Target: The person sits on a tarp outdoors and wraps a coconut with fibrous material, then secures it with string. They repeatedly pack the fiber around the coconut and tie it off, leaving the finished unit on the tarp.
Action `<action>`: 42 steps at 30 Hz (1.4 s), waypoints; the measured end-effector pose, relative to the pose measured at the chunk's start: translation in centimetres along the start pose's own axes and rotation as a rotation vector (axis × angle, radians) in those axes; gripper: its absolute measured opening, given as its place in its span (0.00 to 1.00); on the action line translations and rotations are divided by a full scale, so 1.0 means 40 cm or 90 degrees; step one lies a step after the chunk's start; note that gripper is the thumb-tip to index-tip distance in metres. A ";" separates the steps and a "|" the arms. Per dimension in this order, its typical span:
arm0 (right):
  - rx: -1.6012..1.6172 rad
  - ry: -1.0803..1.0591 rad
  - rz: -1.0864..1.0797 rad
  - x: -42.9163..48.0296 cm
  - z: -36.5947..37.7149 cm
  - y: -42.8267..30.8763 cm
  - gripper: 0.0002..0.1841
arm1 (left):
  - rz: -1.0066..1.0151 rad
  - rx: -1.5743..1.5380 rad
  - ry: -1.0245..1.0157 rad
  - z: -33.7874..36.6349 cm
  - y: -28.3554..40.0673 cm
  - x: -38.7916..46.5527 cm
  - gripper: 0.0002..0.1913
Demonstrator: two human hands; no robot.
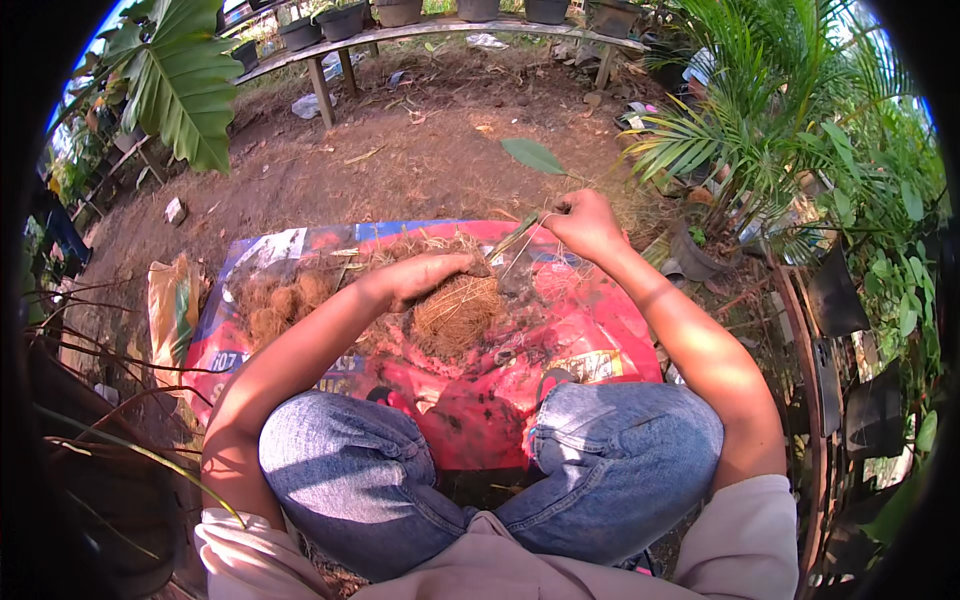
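Note:
A ball of brown coconut fibre [457, 313], bound with pale string, rests on a red plastic banner sheet [480, 427] before my knees. My left hand [431, 276] lies over the ball's upper left side and steadies it. From the ball's top a plant stem slants up to the right, ending in one green leaf [534, 156]. My right hand [583, 221], raised to the right of the ball, pinches thin pale string; strands run from it down towards the ball. Loose coconut fibre [281, 304] lies in clumps at the sheet's left.
A tangle of pale string [562, 279] lies on the sheet's right part. Left of the sheet stands a crumpled plastic bag [172, 300]. A wooden bench [450, 28] with black pots curves across the back. A potted palm [705, 247] grows at the right. A white stone [175, 211] lies on the soil.

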State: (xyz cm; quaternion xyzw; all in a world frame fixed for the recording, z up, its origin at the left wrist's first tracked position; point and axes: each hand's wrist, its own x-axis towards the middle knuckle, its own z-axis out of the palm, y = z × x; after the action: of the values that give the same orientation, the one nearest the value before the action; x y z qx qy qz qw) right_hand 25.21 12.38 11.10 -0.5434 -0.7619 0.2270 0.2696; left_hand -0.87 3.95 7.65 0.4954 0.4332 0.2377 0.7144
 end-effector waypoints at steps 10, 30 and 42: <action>0.286 -0.313 -0.084 -0.069 0.027 -0.168 0.12 | 0.134 -0.181 0.207 -0.024 -0.001 0.026 0.22; 0.382 -0.397 0.209 0.011 0.090 0.002 0.10 | 0.158 -0.164 0.145 0.030 0.055 0.001 0.26; 0.325 -0.278 -0.271 -0.108 0.111 -0.177 0.12 | 0.182 -0.214 0.253 0.011 0.048 0.030 0.27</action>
State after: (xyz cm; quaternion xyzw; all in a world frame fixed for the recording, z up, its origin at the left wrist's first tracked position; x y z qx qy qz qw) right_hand 18.44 5.87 11.59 -0.2282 -0.8160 0.4581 0.2686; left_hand 0.31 5.42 9.00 0.3698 0.4450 0.4969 0.6468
